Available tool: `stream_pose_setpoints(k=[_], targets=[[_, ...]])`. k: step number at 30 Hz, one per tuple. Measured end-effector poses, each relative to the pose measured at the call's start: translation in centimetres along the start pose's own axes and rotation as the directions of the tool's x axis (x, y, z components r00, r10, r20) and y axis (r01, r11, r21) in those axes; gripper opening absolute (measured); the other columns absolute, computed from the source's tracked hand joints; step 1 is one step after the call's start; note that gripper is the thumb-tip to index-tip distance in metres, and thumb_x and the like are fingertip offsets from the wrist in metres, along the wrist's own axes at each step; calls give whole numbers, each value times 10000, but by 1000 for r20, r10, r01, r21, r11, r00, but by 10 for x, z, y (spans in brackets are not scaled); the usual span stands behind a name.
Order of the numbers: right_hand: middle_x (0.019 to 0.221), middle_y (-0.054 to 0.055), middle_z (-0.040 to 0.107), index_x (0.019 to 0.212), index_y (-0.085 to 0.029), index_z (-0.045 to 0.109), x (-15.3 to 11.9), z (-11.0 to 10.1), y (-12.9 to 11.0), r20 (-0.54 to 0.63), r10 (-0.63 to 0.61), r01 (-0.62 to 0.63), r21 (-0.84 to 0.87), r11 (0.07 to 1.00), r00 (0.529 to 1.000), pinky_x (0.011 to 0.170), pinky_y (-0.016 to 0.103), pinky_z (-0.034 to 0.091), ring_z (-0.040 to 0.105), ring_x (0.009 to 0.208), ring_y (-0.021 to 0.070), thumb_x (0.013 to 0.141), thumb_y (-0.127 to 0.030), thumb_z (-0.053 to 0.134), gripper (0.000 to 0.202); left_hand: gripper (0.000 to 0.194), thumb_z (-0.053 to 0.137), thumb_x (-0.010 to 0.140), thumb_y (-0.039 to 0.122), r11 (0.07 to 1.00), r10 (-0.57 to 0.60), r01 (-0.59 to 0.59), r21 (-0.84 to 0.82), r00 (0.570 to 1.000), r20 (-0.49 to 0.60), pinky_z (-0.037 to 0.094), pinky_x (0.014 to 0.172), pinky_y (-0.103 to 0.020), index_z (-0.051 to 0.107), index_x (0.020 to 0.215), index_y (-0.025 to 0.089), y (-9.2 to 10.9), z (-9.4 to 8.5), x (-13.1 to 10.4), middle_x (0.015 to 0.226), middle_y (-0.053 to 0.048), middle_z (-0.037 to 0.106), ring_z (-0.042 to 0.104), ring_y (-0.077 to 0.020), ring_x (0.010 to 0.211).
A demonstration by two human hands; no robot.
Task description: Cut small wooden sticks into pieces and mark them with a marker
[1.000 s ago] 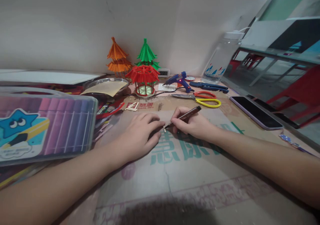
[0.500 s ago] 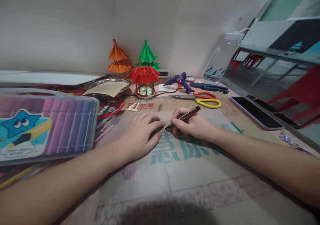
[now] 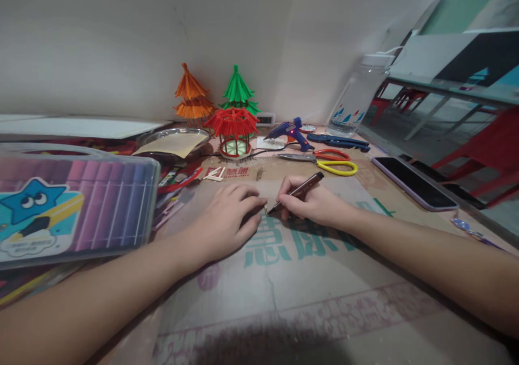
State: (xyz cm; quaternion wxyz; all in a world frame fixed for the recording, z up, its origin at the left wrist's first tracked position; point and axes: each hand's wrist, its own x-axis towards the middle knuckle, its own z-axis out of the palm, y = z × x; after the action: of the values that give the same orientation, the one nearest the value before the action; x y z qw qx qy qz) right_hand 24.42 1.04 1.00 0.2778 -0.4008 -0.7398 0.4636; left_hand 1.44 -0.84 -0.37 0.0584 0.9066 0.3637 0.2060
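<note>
My right hand (image 3: 304, 200) is closed around a dark brown marker (image 3: 302, 190), its tip pointing down and left at a tiny pale stick (image 3: 266, 208) on the covered cardboard (image 3: 227, 294). Just left of it, my left hand (image 3: 235, 216) lies palm down with its fingers apart, a fingertip touching or nearly touching the stick's upper end. Several short pale sticks (image 3: 214, 174) lie beyond my left hand. Behind them stands a red-roofed model pavilion (image 3: 233, 127), with an orange one (image 3: 191, 92) and a green one (image 3: 238, 86) farther back.
A marker case (image 3: 109, 203) fills the left side, near a metal tray (image 3: 174, 140). At the back lie a blue glue gun (image 3: 294, 132), scissors (image 3: 336, 165) and blue pliers (image 3: 338, 140). A phone (image 3: 413, 184) and a bottle (image 3: 357, 97) are at the right.
The marker's tip has shifted very slightly down along the small stick. My left hand rests in nearly the same place.
</note>
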Motion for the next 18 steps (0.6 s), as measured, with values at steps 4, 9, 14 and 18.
stream_pose_setpoints(k=[4,9,14,18], targets=[[623,-18,681,837,-209,501,-1,0,-1,-22,17,-17,14,1000,1000,404,197,365,485,424,76,904,-335,590,169,291,482,974,287,1000,3,-3,-4,1000,-2,424,1042,-476,677,1176,206,0,0,0,1224,-98,622,531,-276,1188],[629,-4,683,820,-199,507,-1,0,-4,12,6,-6,-14,1000,1000,443,199,402,517,469,79,896,-311,588,158,291,487,971,286,1000,2,-2,1,1000,-1,429,1035,-491,675,1175,200,-1,1,0,1217,-100,626,533,-281,1177],[629,-18,673,841,-206,498,-1,0,-5,-36,35,-34,18,999,999,413,196,372,486,439,74,894,-340,597,175,291,482,975,281,1000,-1,1,-12,1000,9,424,1038,-494,677,1172,193,0,-1,0,1221,-104,620,527,-279,1180],[638,-19,672,848,-206,506,0,1,-5,-29,32,-32,1,999,999,406,196,367,478,436,73,881,-350,623,189,298,489,972,279,1000,3,-3,-8,1000,14,425,1033,-499,670,1191,190,0,-1,-1,1231,-105,618,524,-283,1181]])
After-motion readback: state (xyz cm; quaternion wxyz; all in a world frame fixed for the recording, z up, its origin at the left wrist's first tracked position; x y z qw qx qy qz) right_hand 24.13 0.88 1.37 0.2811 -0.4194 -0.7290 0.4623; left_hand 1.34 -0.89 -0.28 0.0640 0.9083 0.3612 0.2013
